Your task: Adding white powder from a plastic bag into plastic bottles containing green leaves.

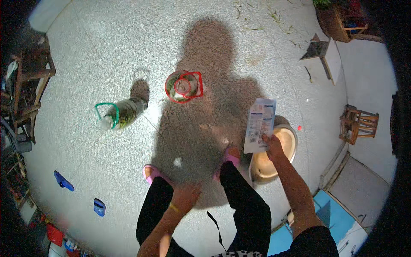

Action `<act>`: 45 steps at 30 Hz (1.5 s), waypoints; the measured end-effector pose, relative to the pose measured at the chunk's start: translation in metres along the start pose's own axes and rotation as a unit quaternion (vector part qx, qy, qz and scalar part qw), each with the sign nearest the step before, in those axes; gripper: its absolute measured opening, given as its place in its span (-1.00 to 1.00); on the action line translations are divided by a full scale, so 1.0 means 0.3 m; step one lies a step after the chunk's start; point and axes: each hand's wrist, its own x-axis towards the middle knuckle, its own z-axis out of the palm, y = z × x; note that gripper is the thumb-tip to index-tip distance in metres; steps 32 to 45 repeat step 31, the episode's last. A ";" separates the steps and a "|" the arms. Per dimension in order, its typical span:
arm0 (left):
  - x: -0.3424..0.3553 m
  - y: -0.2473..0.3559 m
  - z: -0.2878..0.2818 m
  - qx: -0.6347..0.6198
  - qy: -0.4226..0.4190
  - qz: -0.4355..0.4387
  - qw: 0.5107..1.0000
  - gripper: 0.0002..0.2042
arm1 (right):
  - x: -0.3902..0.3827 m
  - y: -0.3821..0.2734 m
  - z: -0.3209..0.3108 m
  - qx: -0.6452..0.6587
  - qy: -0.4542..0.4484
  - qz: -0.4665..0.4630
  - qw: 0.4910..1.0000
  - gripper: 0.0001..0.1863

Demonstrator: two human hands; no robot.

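My right hand [273, 147] grips the lower edge of a white and pale blue flat packet [260, 125], its printed side up. Below that hand, a round tan basin or stool top [265, 165] is partly hidden by my arm and the packet. My left hand [187, 198] lies with outstretched fingers by my left leg, holding nothing. Ahead of my feet stands a clear jar with a red rim and red handle [183, 87], with green leafy stuff inside. To its left is a clear bottle with a green handle [125, 113], also holding greenery.
Blue slippers [99, 207] lie at the left. Wooden chairs [34, 85] stand along the left edge. A small wooden stool [357, 124] and a board-like piece [329, 60] are at the right. Leafy scraps [278, 19] lie on the far floor. A red cap [299, 127] lies beside the basin.
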 end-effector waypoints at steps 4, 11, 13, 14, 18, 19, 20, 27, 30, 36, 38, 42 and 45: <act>-0.044 -0.017 0.122 -0.038 0.040 -0.016 0.998 -0.77 | -0.364 -0.199 -0.034 0.133 0.002 0.072 0.988 -0.74; -0.289 0.131 -0.089 -0.854 0.226 -0.117 0.454 -0.49 | -0.702 -0.479 -0.171 0.194 -0.065 0.010 0.979 -0.72; -0.388 0.202 -0.290 -0.902 0.253 -0.059 0.346 -0.33 | -0.731 -0.532 -0.195 0.225 -0.068 -0.015 0.972 -0.71; -0.450 0.240 -0.402 -0.889 0.300 -0.057 0.342 -0.31 | -0.791 -0.636 -0.119 0.226 -0.098 -0.043 0.968 -0.71; -0.718 0.302 -0.688 -0.882 0.356 0.121 0.284 -0.32 | -0.935 -0.867 -0.016 0.250 -0.171 -0.061 0.951 -0.69; -0.786 0.344 -0.779 -0.879 0.360 0.158 0.270 -0.31 | -0.979 -0.928 0.023 0.248 -0.193 -0.058 0.948 -0.69; -0.854 0.382 -0.843 -0.874 0.363 0.198 0.256 -0.30 | -1.019 -0.977 0.066 0.224 -0.185 -0.065 0.955 -0.70; -1.165 0.462 -1.110 -0.801 0.435 0.282 0.301 -0.29 | -1.043 -1.214 0.418 0.189 -0.274 -0.101 0.938 -0.69; -1.222 0.486 -1.214 -0.807 0.417 0.253 0.334 -0.31 | -1.060 -1.322 0.433 0.221 -0.200 -0.194 0.935 -0.64; -1.199 0.411 -1.336 -0.800 0.400 0.280 0.349 -0.31 | -1.048 -1.325 0.489 0.198 -0.204 -0.212 0.935 -0.60; -1.199 0.411 -1.336 -0.800 0.400 0.280 0.349 -0.31 | -1.048 -1.325 0.489 0.198 -0.204 -0.212 0.935 -0.60; -1.199 0.411 -1.336 -0.800 0.400 0.280 0.349 -0.31 | -1.048 -1.325 0.489 0.198 -0.204 -0.212 0.935 -0.60; -1.199 0.411 -1.336 -0.800 0.400 0.280 0.349 -0.31 | -1.048 -1.325 0.489 0.198 -0.204 -0.212 0.935 -0.60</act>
